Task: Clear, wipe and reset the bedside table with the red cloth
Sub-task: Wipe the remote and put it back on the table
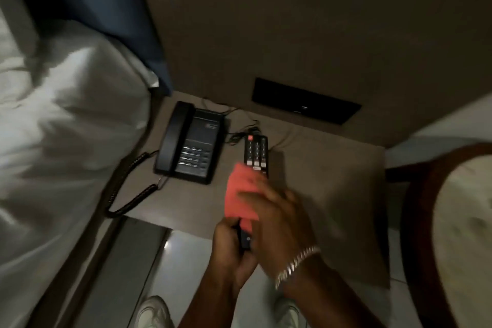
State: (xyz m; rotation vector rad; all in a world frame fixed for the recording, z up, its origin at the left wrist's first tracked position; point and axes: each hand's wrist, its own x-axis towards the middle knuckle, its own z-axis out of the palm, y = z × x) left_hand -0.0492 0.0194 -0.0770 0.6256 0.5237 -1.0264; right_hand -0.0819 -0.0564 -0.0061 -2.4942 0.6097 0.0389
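The left hand (231, 247) gripped the near end of a black remote (256, 153) above the bedside table (319, 168). The right hand (277, 221) pressed the red cloth (241, 192) onto the remote's middle. A black telephone (191, 144) sat left of both hands, cord trailing.

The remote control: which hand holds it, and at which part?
The left hand grips the remote control at its lower end, nearest the person. The right hand presses the red cloth over its middle.
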